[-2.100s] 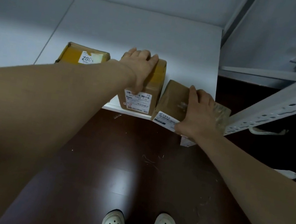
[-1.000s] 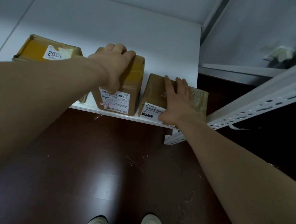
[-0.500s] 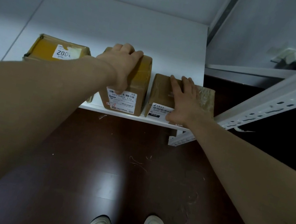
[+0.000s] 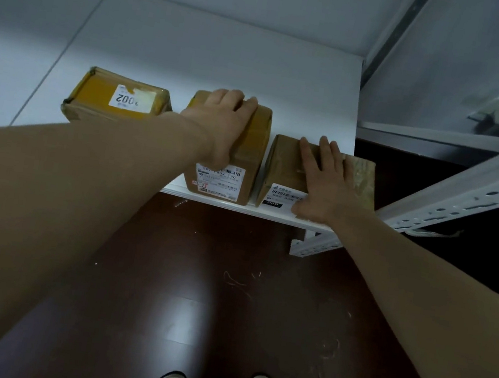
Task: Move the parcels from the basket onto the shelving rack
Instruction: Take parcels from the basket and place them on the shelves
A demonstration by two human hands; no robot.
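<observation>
Cardboard middle parcel [image 4: 248,153] and right parcel [image 4: 283,168] stand at the shelf [image 4: 196,61] front edge. Left hand [image 4: 226,120] grips the middle one, fingers seemingly hooked behind; right hand [image 4: 323,183] lies flat on the other. Push both back squarely, labels outward.

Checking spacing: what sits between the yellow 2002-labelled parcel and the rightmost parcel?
In the head view, one brown parcel, held by the left hand.

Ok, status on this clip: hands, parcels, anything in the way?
Left hand grips the middle parcel, right hand flat on the right parcel. Both, plus a left parcel, sit on the shelf; right one overhangs its end. Nothing blocking.
</observation>
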